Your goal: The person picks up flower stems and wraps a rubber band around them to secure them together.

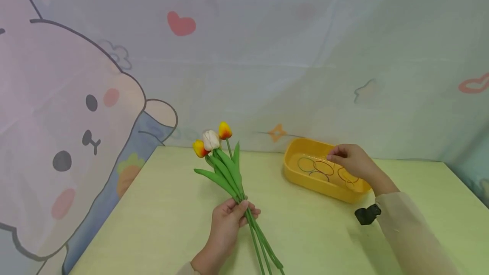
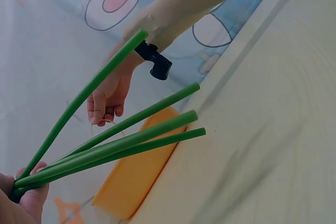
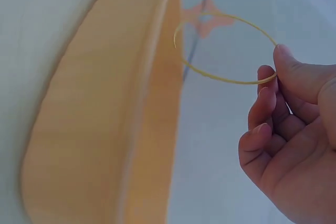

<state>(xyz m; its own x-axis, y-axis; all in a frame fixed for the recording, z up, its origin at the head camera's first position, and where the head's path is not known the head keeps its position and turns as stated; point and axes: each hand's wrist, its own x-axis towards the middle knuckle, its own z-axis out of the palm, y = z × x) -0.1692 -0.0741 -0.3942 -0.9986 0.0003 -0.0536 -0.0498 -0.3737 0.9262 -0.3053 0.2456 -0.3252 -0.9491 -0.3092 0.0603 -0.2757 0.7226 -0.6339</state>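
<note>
Tulips (image 1: 229,169): white and yellow-red blooms, slim green leaves; held in left hand.
Left hand (image 1: 231,220): thumb and fingers gripping green stems (image 2: 157,130).
Right hand (image 1: 353,162): thumb and fingertip pinching yellow band (image 3: 226,81).
Yellow tray (image 1: 317,186): beneath right hand.

The right hand (image 3: 299,145) pinches a thin yellow band (image 3: 226,81) between thumb and fingertip, the other fingers curled. The loop's far end overlaps the inner wall of a yellow-orange tray (image 3: 94,103) in view, near its rim; contact cannot be told. The tray's bottom edge borders the pale desk (image 3: 29,51). An orange star (image 3: 207,25) shows behind the loop.
</note>
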